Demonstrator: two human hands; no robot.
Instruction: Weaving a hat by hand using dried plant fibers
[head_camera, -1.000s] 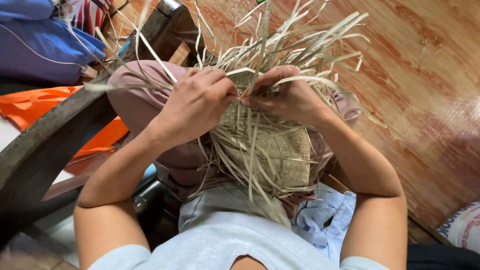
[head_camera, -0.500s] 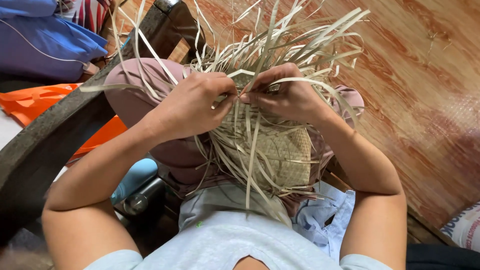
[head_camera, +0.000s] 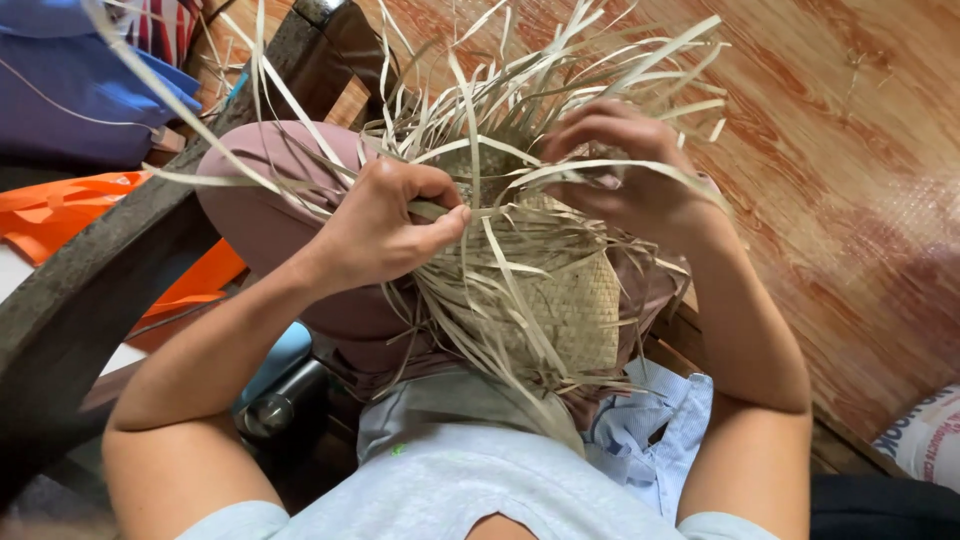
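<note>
On my raised knee, against the mauve trousers (head_camera: 250, 200), sits the half-woven straw piece (head_camera: 570, 300), its finished patch tight and flat while loose straw strips (head_camera: 600, 75) spray up and outward; my left hand (head_camera: 385, 225) is closed in a fist round a bundle of strips at the weave's edge; my right hand (head_camera: 625, 175) has its fingers curled among the strands, pinching one, I judge; the strips look light, dry and springy, likely to crease or split if bent sharply, so I would grip near the woven edge, not the tips; a dark wooden rail (head_camera: 90, 290) runs at my left, over the wood-patterned floor (head_camera: 850, 200).
</note>
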